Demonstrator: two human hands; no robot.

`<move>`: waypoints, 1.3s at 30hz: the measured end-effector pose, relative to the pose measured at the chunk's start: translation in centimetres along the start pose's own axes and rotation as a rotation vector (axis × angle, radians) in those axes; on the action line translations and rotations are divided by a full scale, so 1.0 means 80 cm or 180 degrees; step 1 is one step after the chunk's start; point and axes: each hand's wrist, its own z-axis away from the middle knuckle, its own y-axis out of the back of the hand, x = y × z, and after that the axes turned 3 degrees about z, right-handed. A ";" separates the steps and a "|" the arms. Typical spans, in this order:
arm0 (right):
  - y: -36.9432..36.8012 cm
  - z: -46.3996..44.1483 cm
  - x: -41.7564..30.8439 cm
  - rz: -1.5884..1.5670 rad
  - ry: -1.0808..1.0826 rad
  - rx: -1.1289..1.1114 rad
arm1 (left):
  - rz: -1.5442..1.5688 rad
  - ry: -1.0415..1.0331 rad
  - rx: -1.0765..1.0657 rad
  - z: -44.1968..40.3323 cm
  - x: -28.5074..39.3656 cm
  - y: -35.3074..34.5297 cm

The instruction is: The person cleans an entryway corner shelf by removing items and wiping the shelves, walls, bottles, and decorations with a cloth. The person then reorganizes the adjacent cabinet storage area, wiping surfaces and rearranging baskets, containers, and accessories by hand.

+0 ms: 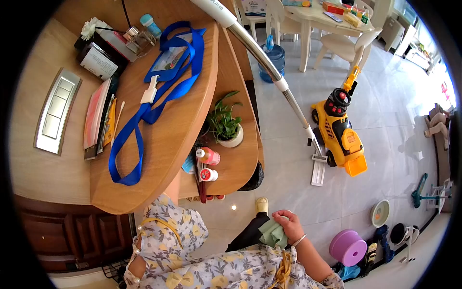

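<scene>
My right hand point(288, 225) is closed around a crumpled pale green cloth point(273, 234), held low in front of my body. My left forearm point(173, 187) reaches under the upper wooden shelf point(193, 108), which hides the hand. Close to that forearm, the lower shelf point(240, 166) bears a pink bottle with a white cap point(208, 156), a small white jar with a red label point(208, 175) and a potted plant point(226, 123). On the upper shelf lies a badge holder point(167, 62) with a blue lanyard point(126, 144).
A flat mop point(293, 98) leans past the shelf's right side, its head on the tiled floor. Beside it stands a yellow toy excavator point(341, 132). A purple stool point(347, 247) is at lower right. Farther back are a water jug point(273, 62), chairs and a dining table point(310, 13).
</scene>
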 end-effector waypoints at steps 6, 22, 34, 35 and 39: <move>-0.010 0.009 0.002 0.0073 0.0015 0.0022 | 0.0476 0.0288 0.0609 0.005 0.003 -0.011; -0.006 0.005 0.020 0.0177 -0.0009 0.0073 | -0.0311 -0.0146 0.0986 0.016 0.023 -0.003; -0.002 -0.002 0.011 0.0113 0.0016 0.0201 | 0.0281 -0.0327 0.1630 0.006 0.005 -0.035; -0.002 -0.003 0.010 0.0148 0.0056 0.0194 | 0.0351 -0.0210 0.1657 0.005 -0.002 -0.036; -0.004 -0.003 0.007 0.0126 -0.0028 0.0200 | 0.0658 0.0077 0.1890 -0.001 -0.035 -0.052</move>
